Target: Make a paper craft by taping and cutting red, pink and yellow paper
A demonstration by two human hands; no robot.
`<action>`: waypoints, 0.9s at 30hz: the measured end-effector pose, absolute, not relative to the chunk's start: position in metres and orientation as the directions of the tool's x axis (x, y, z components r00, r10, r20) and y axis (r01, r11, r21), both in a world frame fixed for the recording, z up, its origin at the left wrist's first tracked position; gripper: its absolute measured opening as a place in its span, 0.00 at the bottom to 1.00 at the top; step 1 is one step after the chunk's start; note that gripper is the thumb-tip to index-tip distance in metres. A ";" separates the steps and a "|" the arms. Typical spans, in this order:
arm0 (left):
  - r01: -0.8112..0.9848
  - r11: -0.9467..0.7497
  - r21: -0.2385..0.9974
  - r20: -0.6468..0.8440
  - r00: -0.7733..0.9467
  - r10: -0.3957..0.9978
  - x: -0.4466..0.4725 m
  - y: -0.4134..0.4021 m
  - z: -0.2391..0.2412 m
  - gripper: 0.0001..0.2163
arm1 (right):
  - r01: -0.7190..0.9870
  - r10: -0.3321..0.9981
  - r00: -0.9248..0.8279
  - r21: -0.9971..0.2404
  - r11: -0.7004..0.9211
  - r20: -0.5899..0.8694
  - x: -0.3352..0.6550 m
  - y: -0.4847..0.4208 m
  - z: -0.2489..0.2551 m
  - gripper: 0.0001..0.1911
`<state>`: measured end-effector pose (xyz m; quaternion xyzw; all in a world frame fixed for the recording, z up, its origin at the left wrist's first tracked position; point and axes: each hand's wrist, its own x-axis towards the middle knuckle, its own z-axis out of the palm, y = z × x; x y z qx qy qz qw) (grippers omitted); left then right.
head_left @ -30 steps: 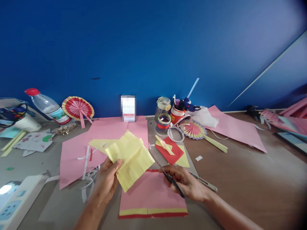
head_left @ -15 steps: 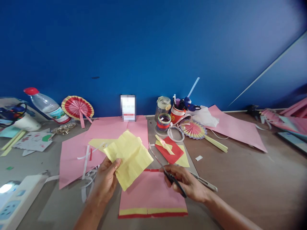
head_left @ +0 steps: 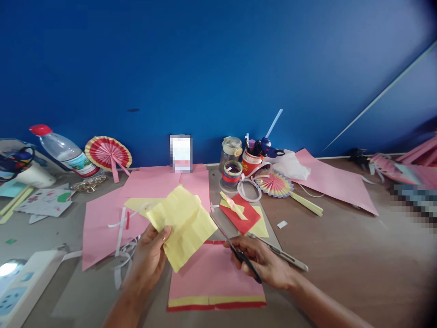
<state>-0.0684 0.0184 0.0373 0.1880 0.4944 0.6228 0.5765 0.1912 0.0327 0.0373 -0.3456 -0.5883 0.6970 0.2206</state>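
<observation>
Between thumb and fingers, my left hand (head_left: 152,253) pinches a creased yellow sheet of paper (head_left: 184,223), held up over the desk. My right hand (head_left: 261,259) grips the black handles of a pair of scissors (head_left: 243,258). Their blades point up and left, with the tips close to the yellow paper's right corner; whether they touch it I cannot tell. Beneath both hands lies a pink paper piece (head_left: 211,279) with yellow and red strips along its near edge. A grey utility knife (head_left: 287,258) rests just behind my right hand.
Pink sheets (head_left: 102,223) and white paper strips lie to the left. Behind are a red-capped bottle (head_left: 68,150), a round paper fan (head_left: 109,152), a phone (head_left: 181,152), a jar (head_left: 231,148) and a cup of tools (head_left: 251,161). A power strip (head_left: 30,282) sits front left.
The scissors' tips have come closer to the yellow paper's right corner as my right hand moved slightly left. My left hand keeps its pinch on the paper. The whole view shifted a little.
</observation>
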 end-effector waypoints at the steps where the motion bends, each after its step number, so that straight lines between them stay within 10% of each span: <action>1: -0.530 0.154 0.834 -0.336 -0.265 0.904 -0.068 0.018 0.037 0.32 | 0.092 0.714 -0.663 -0.971 -0.222 -0.226 0.191 0.032 0.037 0.21; 27: -0.520 0.160 0.839 -0.323 -0.240 0.916 -0.066 0.017 0.036 0.32 | 0.099 0.711 -0.630 -0.941 -0.324 -0.311 0.179 0.031 0.039 0.26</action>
